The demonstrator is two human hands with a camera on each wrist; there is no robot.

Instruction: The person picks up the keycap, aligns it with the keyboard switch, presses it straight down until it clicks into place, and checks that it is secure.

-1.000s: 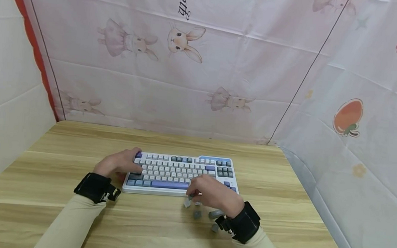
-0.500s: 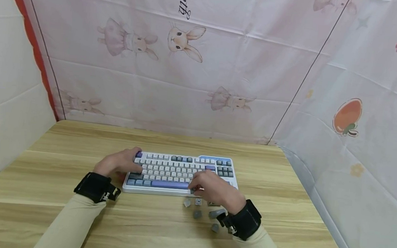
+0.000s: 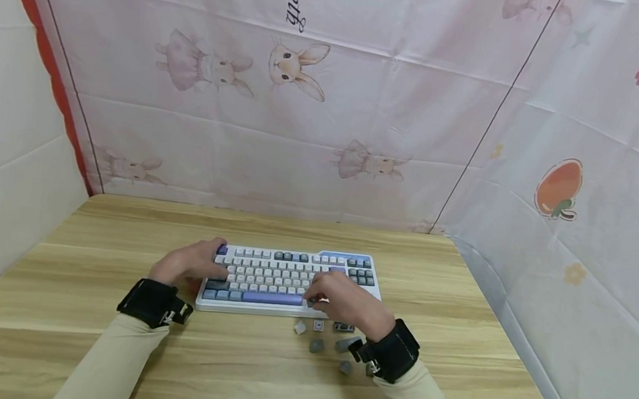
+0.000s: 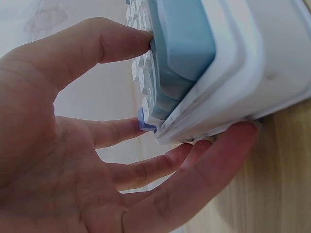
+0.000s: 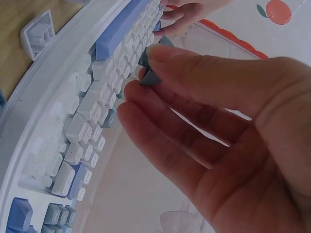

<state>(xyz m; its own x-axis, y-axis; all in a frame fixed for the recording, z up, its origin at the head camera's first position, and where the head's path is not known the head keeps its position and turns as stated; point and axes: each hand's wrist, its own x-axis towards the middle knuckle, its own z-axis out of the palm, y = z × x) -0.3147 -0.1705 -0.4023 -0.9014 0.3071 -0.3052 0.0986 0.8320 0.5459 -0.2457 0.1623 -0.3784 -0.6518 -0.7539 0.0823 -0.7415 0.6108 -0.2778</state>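
Note:
A white keyboard (image 3: pixel 285 282) with white, grey, blue and purple keycaps lies on the wooden table. My left hand (image 3: pixel 191 261) grips its left end: the thumb (image 4: pixel 126 42) presses the side of a dark blue-grey keycap (image 4: pixel 182 41), and the fingers lie along and under the case edge. My right hand (image 3: pixel 348 302) pinches a dark grey keycap (image 5: pixel 151 77) between thumb and fingers, over the bottom row just right of the purple space bar (image 3: pixel 272 298). Bare switches (image 5: pixel 48 141) show on the keyboard's lower right part, seen in the right wrist view.
Several loose keycaps lie in front of the keyboard, among them a pale one (image 3: pixel 300 327), an upturned one (image 3: pixel 318 325), a grey one (image 3: pixel 316 346) and a long grey one (image 3: pixel 345 344) by the right wrist. Patterned cloth (image 3: pixel 314 118) hangs behind the table.
My right hand has moved slightly forward with the grey keycap, from the keyboard's front edge onto the bottom row, and then hardly moves. The left hand stays put.

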